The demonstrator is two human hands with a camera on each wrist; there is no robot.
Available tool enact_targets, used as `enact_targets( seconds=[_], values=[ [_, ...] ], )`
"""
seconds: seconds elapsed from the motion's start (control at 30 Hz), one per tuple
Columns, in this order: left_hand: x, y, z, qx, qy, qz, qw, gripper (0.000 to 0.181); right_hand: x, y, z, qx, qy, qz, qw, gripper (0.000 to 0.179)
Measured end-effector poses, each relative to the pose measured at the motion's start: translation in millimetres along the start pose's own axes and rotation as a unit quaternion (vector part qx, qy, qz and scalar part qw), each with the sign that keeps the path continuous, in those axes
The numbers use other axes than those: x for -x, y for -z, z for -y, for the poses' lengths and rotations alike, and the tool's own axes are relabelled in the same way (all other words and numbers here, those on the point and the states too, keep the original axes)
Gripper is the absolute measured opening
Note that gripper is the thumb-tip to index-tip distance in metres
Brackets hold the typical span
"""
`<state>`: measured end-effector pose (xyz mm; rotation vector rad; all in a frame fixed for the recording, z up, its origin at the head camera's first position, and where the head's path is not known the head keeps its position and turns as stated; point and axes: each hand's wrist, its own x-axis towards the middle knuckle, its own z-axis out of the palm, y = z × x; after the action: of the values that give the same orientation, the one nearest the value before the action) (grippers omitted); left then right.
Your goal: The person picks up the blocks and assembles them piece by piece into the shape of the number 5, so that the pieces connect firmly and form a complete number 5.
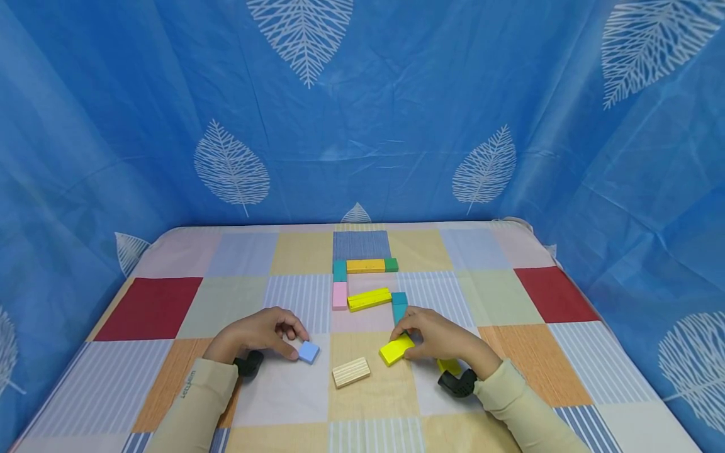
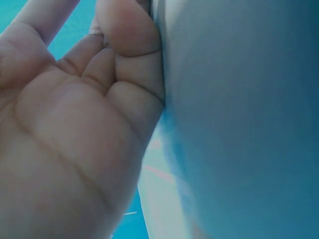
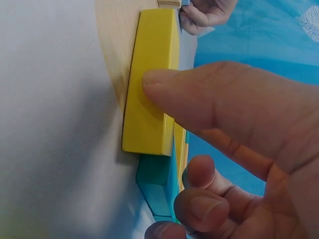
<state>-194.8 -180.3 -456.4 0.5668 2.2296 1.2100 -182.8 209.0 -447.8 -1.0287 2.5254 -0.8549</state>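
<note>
My right hand [image 1: 438, 336] pinches a yellow block [image 1: 396, 350], the thumb on its near side and a finger at the far side. In the right wrist view the thumb presses the long face of this yellow block [image 3: 149, 84], and a teal block [image 3: 153, 172] lies just beyond its end. My left hand [image 1: 266, 333] has thumb and forefinger at two sides of a small light blue block [image 1: 308, 352]. The left wrist view shows only the palm and curled fingers [image 2: 132, 30]; the blue block is hidden there. A plain wooden block [image 1: 351, 373] lies between the hands.
Farther back, teal [image 1: 340, 270], orange [image 1: 365, 266], green [image 1: 391, 265] and pink [image 1: 339, 296] blocks form a corner outline. Yellow pieces [image 1: 369, 299] lie inside, beside teal ones [image 1: 399, 299]. Another yellow block [image 1: 449, 366] is partly hidden under the right wrist. A blue curtain [image 1: 362, 126] surrounds the patchwork-covered table.
</note>
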Motion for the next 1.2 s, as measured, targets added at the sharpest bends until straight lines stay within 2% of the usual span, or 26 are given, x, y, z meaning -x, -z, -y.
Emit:
enact_targets(
  seconds=[0.4,0.6,0.93,1.2],
  values=[
    [1.9,-0.3,-0.1,0.004,0.009,-0.005,0.9999,0.024,-1.6,1,-1,-0.003,0.009,0.007,0.9999,0.025],
    [3.8,0.9,-1.4,0.010,0.004,-0.001,0.9999,0.025,-1.4,0,-1,-0.016,0.022,0.004,0.9996,0.025],
    [2.6,-0.4,0.1,0.005,0.008,-0.006,0.9999,0.024,-1.2,-6,3,-0.072,0.058,-0.017,0.9956,0.025],
    [2.1,-2.3,-2.9,-0.003,0.013,-0.009,0.9999,0.023,-3.0,-14,9,-0.117,0.063,-0.046,0.9900,0.025]
  ],
)
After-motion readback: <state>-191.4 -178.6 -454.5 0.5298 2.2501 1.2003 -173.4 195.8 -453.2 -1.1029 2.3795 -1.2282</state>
